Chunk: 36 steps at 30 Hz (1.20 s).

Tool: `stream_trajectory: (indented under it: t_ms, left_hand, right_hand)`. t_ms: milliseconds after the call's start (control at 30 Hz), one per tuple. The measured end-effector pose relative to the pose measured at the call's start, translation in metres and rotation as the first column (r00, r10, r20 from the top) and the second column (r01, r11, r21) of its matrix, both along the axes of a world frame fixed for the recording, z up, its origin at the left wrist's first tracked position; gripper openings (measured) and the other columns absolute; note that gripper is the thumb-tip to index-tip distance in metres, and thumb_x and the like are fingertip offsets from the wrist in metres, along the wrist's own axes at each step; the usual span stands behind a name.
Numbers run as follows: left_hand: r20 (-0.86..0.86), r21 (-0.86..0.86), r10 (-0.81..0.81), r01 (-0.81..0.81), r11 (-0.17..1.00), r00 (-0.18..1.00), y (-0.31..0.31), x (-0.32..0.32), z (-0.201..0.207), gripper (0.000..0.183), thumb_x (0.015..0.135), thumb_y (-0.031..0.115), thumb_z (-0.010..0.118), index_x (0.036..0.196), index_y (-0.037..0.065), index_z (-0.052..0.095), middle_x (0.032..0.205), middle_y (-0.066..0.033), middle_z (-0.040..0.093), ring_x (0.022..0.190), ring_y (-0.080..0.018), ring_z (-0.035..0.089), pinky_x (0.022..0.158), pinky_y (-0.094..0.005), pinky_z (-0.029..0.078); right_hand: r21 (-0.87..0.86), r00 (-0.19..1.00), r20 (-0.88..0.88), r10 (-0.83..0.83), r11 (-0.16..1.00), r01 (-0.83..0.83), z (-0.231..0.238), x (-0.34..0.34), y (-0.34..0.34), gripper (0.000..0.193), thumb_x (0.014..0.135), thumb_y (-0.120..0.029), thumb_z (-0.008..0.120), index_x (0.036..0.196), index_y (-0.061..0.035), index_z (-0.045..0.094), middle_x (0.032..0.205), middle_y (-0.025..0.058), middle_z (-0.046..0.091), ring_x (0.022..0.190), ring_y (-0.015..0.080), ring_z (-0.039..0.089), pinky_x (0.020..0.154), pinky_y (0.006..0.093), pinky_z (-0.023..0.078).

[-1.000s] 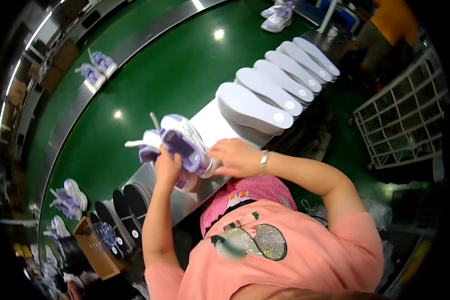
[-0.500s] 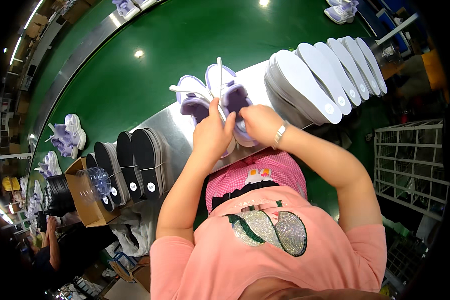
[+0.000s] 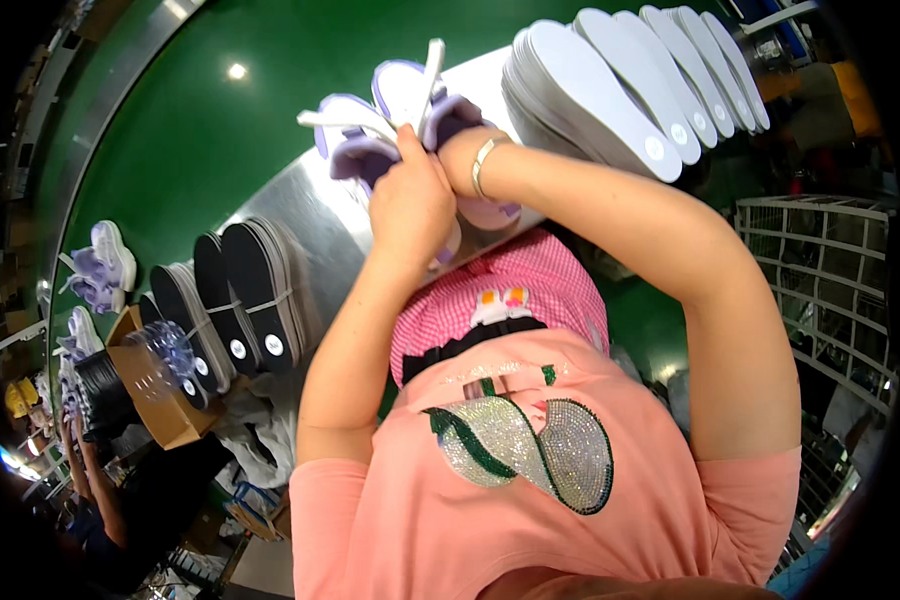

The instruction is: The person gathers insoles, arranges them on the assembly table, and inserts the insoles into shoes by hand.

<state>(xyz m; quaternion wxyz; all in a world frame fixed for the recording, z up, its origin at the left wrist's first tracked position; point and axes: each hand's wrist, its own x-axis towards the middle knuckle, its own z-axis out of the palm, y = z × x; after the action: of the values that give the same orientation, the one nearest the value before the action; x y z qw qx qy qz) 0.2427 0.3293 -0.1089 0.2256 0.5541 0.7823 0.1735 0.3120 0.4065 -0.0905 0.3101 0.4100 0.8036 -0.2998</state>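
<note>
A pair of white and lilac sneakers stands side by side on the metal table in front of me, white laces sticking up. My left hand [image 3: 410, 200] is closed between them, its fingers at the collar of the right sneaker [image 3: 402, 85]; the left sneaker [image 3: 362, 158] is beside it. My right hand [image 3: 466, 160] reaches into the right sneaker's opening, so its fingers are hidden. A metal band circles that wrist.
Stacks of white insoles [image 3: 595, 95] line the right of the metal table [image 3: 335, 255]. Tied black insoles [image 3: 255, 280] stand left, near a cardboard box [image 3: 175, 405] with clear plastic. More sneakers [image 3: 102, 265] sit on the green surface. A wire rack [image 3: 820, 270] is at right; another person's arms [image 3: 100, 490] show far left.
My right hand has gone deeper into the right sneaker, and its fingers have dropped out of sight. My left hand has closed in beside it. The whole view has shifted, carrying the table up and left.
</note>
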Motion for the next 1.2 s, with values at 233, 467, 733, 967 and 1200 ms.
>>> stream_trajectory:
  t_ms: [233,467,733,967,1200]
  left_hand:
    - [0.133,0.036,-0.049,0.045,0.998,0.990,0.006,-0.004,-0.009,0.037,0.083,0.019,0.036,0.113,-0.002,0.034,0.076,-0.0287,0.055,0.073,-0.0427,0.054,0.067,-0.0476,0.041]
    - [0.115,0.026,0.002,-0.005,1.000,0.993,0.001,0.003,-0.007,0.035,0.082,0.020,0.037,0.110,-0.002,0.036,0.071,-0.0278,0.055,0.070,-0.0430,0.054,0.065,-0.0485,0.041]
    - [0.073,0.068,-0.023,0.018,0.998,0.997,0.004,0.002,-0.010,0.036,0.081,0.018,0.038,0.109,-0.005,0.035,0.065,-0.0266,0.055,0.062,-0.0417,0.055,0.060,-0.0473,0.043]
    - [0.116,0.094,-0.022,0.011,0.995,0.993,-0.001,0.000,-0.015,0.036,0.081,0.018,0.038,0.111,-0.003,0.034,0.065,-0.0273,0.055,0.061,-0.0430,0.054,0.058,-0.0493,0.042]
    - [0.034,0.131,-0.074,0.069,0.989,0.997,0.000,0.006,-0.013,0.042,0.080,0.017,0.041,0.113,-0.009,0.032,0.056,-0.0206,0.055,0.053,-0.0354,0.057,0.051,-0.0429,0.046]
  right_hand:
    - [0.251,0.992,-0.019,0.128,0.961,-0.119,-0.065,0.010,0.008,0.035,0.078,-0.027,0.044,0.103,-0.0058,0.057,0.102,0.0151,0.056,0.094,0.0246,0.055,0.078,0.0318,0.043]
    - [0.141,0.999,-0.026,0.034,0.990,-0.031,-0.024,0.002,0.006,0.044,0.082,-0.030,0.041,0.122,-0.0123,0.041,0.125,0.0090,0.040,0.114,0.0177,0.039,0.091,0.0255,0.032]
    - [0.290,0.973,-0.218,0.076,0.957,-0.010,-0.012,0.007,0.002,0.043,0.081,-0.027,0.042,0.120,-0.0106,0.043,0.124,0.0117,0.041,0.113,0.0214,0.040,0.091,0.0273,0.033]
    - [-0.133,0.891,-0.052,0.450,0.882,-0.453,-0.015,0.015,0.015,0.044,0.073,-0.015,0.045,0.115,-0.0040,0.045,0.092,0.0158,0.059,0.090,0.0321,0.055,0.089,0.0383,0.032]
    - [0.136,0.812,0.003,0.584,0.804,-0.578,-0.002,0.040,-0.015,0.029,0.066,-0.016,0.053,0.087,0.0040,0.053,0.074,0.0132,0.060,0.074,0.0265,0.059,0.080,0.0379,0.032]
